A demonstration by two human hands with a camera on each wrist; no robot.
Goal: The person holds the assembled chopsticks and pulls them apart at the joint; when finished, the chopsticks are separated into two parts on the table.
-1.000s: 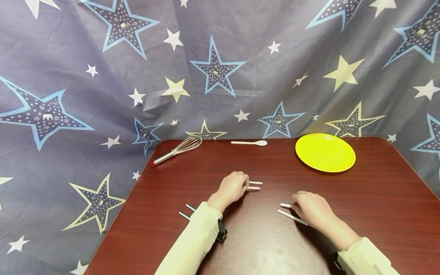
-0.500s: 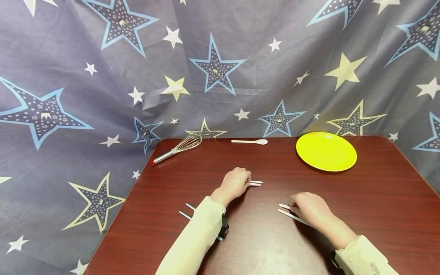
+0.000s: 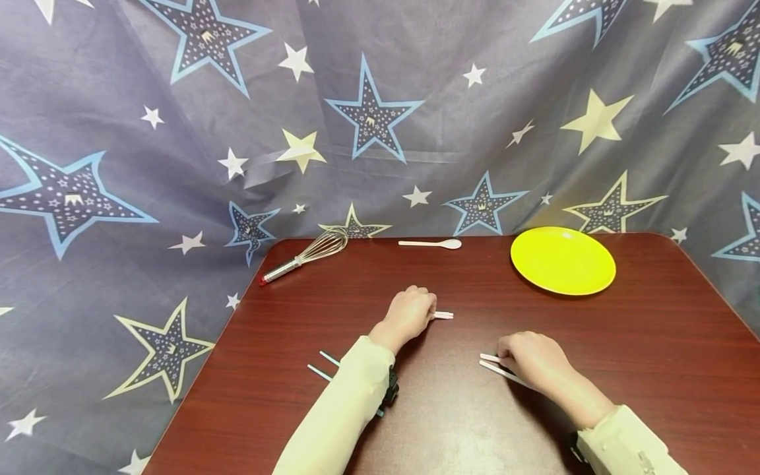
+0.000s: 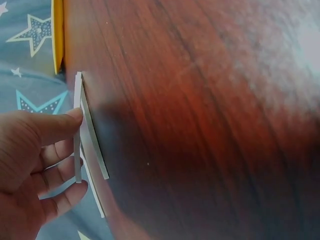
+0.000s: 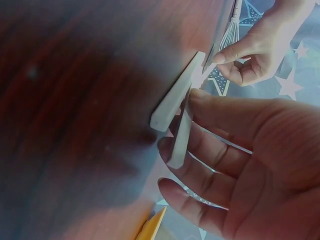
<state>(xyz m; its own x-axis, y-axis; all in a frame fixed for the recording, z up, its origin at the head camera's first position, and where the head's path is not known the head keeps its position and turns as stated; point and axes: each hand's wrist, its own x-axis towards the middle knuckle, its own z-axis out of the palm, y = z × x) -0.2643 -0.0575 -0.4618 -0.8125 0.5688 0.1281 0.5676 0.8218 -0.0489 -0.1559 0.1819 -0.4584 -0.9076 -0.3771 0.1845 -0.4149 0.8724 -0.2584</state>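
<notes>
My left hand (image 3: 410, 314) pinches a thin, square-edged white stick (image 4: 77, 95) between thumb and fingers, low over the table. A second white stick (image 4: 95, 135) lies beside it, their far ends close together. In the head view only the right tips of this pair show past my fingers. My right hand (image 3: 531, 356) pinches another white stick (image 5: 181, 137) by its side. Next to that one a similar white stick (image 5: 172, 100) rests on the table, slightly apart. Two thin blue sticks (image 3: 319, 372) lie partly hidden under my left sleeve.
A whisk (image 3: 305, 257) with a red-tipped handle lies at the far left of the brown table (image 3: 445, 435). Near the far edge are a white spoon (image 3: 436, 244) and a yellow plate (image 3: 563, 260) to the right. A star-patterned cloth (image 3: 380, 185) hangs behind.
My left hand has shifted slightly away and to the right, and its two white sticks have come together from a visible gap. My right hand and its sticks have barely moved.
</notes>
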